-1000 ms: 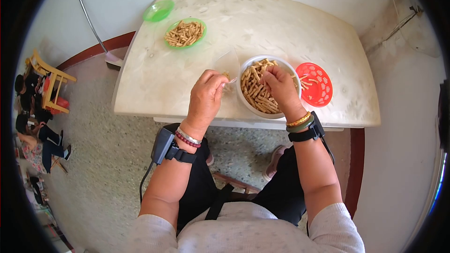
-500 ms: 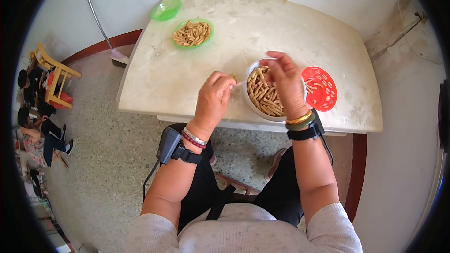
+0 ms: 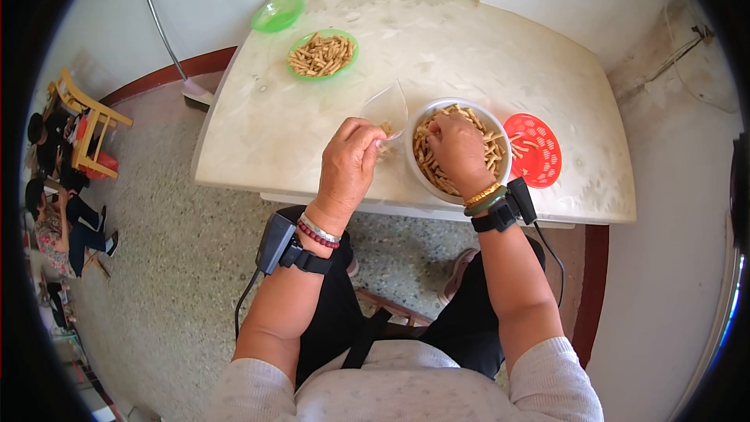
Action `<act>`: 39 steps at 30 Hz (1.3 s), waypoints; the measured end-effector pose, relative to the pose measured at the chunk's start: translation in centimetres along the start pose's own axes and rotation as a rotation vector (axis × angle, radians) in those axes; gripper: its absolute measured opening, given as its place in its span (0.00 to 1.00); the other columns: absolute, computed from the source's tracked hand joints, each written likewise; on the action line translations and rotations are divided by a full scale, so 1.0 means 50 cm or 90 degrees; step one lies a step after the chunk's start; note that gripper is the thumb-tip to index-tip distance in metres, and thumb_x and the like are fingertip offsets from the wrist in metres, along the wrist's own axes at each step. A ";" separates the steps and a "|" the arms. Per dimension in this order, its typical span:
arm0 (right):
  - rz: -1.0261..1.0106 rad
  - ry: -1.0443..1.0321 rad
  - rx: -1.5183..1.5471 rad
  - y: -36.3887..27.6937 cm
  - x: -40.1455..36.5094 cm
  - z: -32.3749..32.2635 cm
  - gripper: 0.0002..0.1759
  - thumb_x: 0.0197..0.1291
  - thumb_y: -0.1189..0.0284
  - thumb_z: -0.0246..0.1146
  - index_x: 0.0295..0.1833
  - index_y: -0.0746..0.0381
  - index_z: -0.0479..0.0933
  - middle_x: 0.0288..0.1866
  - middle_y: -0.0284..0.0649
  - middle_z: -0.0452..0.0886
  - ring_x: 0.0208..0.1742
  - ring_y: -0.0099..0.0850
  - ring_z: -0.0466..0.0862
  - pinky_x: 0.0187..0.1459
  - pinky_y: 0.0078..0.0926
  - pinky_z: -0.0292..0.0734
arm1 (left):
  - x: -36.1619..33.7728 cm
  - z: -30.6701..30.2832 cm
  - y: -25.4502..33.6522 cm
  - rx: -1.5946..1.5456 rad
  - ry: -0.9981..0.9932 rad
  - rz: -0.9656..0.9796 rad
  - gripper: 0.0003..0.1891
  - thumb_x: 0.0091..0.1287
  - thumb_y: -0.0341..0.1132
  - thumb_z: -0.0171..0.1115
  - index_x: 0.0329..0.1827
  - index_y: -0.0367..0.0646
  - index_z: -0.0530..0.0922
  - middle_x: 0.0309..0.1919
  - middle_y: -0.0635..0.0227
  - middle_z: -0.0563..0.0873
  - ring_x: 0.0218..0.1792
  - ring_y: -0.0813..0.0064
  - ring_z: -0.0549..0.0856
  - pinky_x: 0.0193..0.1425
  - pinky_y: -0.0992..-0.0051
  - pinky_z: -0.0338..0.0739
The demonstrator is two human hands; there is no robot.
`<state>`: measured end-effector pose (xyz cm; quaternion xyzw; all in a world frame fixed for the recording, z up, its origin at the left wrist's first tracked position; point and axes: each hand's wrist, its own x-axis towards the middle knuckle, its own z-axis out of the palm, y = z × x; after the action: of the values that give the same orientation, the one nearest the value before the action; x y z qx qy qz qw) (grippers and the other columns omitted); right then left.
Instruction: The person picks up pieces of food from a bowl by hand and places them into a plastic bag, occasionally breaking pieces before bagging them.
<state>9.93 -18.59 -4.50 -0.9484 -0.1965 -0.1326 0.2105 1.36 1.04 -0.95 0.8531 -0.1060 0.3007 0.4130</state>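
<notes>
- Far left on the table [image 3: 539, 62], a green bowl [image 3: 277, 16] sits near the corner, with a green plate [image 3: 346, 68] of brown sticks just beside it, both well apart from my fingers.
- My left hand [image 3: 348, 158] has thumb and forefinger pinched together on the near edge of a clear bag [image 3: 388, 112]. The grip is closed, with no gap that I can see. The bag spreads away from me and rightward from that pinch, a few small pieces low inside it.
- The bag lies between my left fingers and the white bowl [image 3: 453, 101], just beside the bowl's left rim; my left hand is the nearer one to it.
- My right hand [image 3: 461, 155] is over the bowl, fingers curled down into the sticks [image 3: 428, 162]. These lie right under the fingertips, their long axes pointing many ways. The back of my hand hides whether any stick is grasped, so I can't say.
- Right of the bowl, close against it, a red basket [image 3: 548, 160] holds a few more sticks.
</notes>
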 end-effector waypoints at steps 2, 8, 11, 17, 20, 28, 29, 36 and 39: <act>0.008 -0.015 0.076 0.008 -0.003 -0.014 0.08 0.59 0.70 0.66 0.39 0.64 0.82 0.36 0.43 0.84 0.38 0.40 0.84 0.42 0.36 0.79 | 0.001 -0.002 -0.004 0.001 0.008 0.006 0.06 0.62 0.20 0.61 0.39 0.41 0.79 0.38 0.61 0.81 0.36 0.59 0.83 0.39 0.67 0.79; 0.302 -0.241 0.858 0.017 -0.014 -0.101 0.12 0.73 0.69 0.55 0.47 0.62 0.81 0.38 0.30 0.86 0.28 0.16 0.73 0.31 0.14 0.68 | 0.003 -0.001 0.005 -0.012 0.009 -0.008 0.07 0.60 0.19 0.63 0.38 0.41 0.81 0.37 0.63 0.82 0.35 0.63 0.84 0.38 0.70 0.78; 0.320 -0.271 0.934 0.004 -0.021 -0.122 0.12 0.75 0.67 0.53 0.52 0.61 0.79 0.33 0.31 0.83 0.25 0.16 0.70 0.28 0.13 0.65 | 0.002 0.006 0.006 -0.008 0.000 -0.002 0.07 0.60 0.19 0.62 0.38 0.41 0.80 0.37 0.62 0.82 0.35 0.62 0.84 0.39 0.70 0.78; 0.303 -0.304 1.034 -0.001 -0.022 -0.120 0.12 0.74 0.67 0.56 0.51 0.63 0.80 0.28 0.30 0.78 0.24 0.17 0.69 0.27 0.12 0.65 | 0.000 0.009 0.005 -0.007 -0.009 0.023 0.07 0.61 0.19 0.62 0.39 0.40 0.80 0.37 0.62 0.81 0.36 0.60 0.84 0.39 0.69 0.78; 0.267 -0.177 0.933 -0.025 -0.026 -0.112 0.10 0.72 0.69 0.58 0.49 0.64 0.81 0.28 0.28 0.77 0.25 0.16 0.70 0.28 0.12 0.65 | -0.002 0.011 0.011 -0.006 -0.023 0.018 0.07 0.61 0.19 0.61 0.39 0.40 0.80 0.37 0.62 0.81 0.36 0.60 0.83 0.39 0.68 0.78; -0.003 0.004 0.447 -0.114 0.010 -0.102 0.08 0.65 0.75 0.65 0.48 0.65 0.80 0.25 0.27 0.78 0.27 0.18 0.76 0.30 0.21 0.73 | -0.001 0.016 0.014 -0.002 -0.042 0.039 0.07 0.61 0.19 0.60 0.39 0.39 0.79 0.37 0.61 0.80 0.36 0.60 0.83 0.40 0.67 0.79; 0.019 -0.032 0.499 -0.116 0.012 -0.103 0.10 0.65 0.74 0.65 0.49 0.65 0.79 0.25 0.32 0.80 0.28 0.21 0.79 0.32 0.23 0.75 | -0.001 0.015 0.012 -0.004 -0.031 0.028 0.06 0.62 0.18 0.60 0.39 0.39 0.80 0.37 0.61 0.81 0.35 0.61 0.83 0.39 0.70 0.78; 0.123 -0.004 0.480 -0.008 0.006 -0.078 0.10 0.64 0.70 0.65 0.46 0.64 0.81 0.26 0.40 0.82 0.32 0.26 0.82 0.37 0.24 0.78 | 0.006 -0.002 -0.020 -0.004 0.074 -0.040 0.05 0.62 0.20 0.61 0.38 0.39 0.79 0.36 0.60 0.82 0.35 0.60 0.83 0.38 0.69 0.78; 0.038 -0.030 0.275 0.016 -0.014 -0.080 0.07 0.61 0.71 0.63 0.42 0.61 0.83 0.31 0.44 0.84 0.35 0.41 0.85 0.39 0.36 0.79 | 0.007 0.002 -0.019 0.000 0.047 -0.036 0.05 0.63 0.20 0.61 0.38 0.39 0.79 0.36 0.61 0.82 0.34 0.61 0.83 0.38 0.69 0.78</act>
<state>8.97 -21.27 -1.50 -0.8894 -0.1968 -0.0589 0.4083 2.06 1.60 -1.38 0.8440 -0.0664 0.3200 0.4252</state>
